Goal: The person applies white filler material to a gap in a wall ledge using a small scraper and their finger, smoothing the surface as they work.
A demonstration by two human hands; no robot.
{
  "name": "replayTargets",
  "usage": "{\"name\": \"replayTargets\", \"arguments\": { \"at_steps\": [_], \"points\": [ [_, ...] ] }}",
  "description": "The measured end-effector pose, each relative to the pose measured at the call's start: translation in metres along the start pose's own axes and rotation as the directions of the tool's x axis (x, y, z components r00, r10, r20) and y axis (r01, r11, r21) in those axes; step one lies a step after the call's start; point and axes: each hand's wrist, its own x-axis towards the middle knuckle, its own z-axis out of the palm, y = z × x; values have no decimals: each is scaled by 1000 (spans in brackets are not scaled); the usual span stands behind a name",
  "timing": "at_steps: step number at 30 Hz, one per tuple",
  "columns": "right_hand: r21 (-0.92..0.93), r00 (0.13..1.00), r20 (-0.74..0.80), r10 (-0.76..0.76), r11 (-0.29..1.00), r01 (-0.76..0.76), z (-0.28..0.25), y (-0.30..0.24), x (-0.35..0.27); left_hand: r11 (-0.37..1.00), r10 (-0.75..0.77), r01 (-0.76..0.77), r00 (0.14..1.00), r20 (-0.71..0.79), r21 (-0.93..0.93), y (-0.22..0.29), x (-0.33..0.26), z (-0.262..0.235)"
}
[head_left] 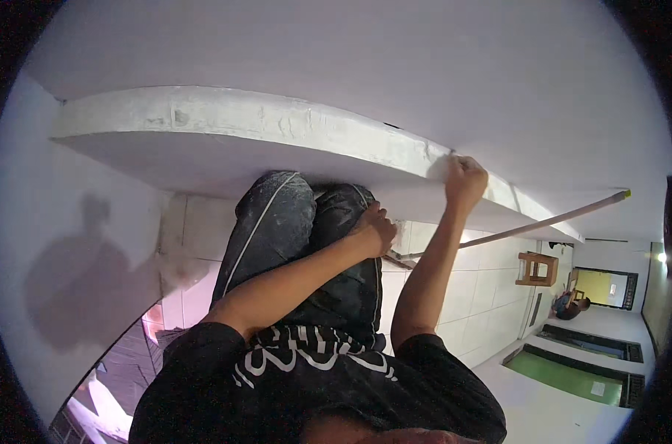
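Note:
My right hand (pixel 467 179) is closed in a fist against the pale face of a long ledge (pixel 277 127) along the wall. What its fingers hold, if anything, is hidden. By my right knee is my left hand (pixel 376 231), its fingers curled in. I cannot make out anything inside them. The ledge's white surface looks rough and patchy, with smears and small marks. Pale dust covers the knees of my dark trousers (pixel 273 214), which are bent close under the ledge.
A long pole (pixel 543 223) slants up from the tiled floor (pixel 469 296) beyond my right forearm. Farther right stands a wooden stool (pixel 537 268). Another person (pixel 570 305) is low down near the far end, close to a green door panel (pixel 565 374).

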Motion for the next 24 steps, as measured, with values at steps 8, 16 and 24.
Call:
{"name": "replayTargets", "arguments": {
  "at_steps": [8, 16, 24],
  "points": [
    [-56, 998, 2, 68, 996, -68, -28, 24, 6, 999, 27, -27, 1000, 10, -37, 1, -3, -9],
    [-68, 998, 50, 41, 997, -38, -5, 8, 15, 1000, -6, 7, 999, -48, 18, -8, 2, 22],
    [-22, 991, 135, -20, 1000, 23, -23, -30, -5, 998, -52, 45, 980, 190, 41, 4, 2, -17]
  ]
}}
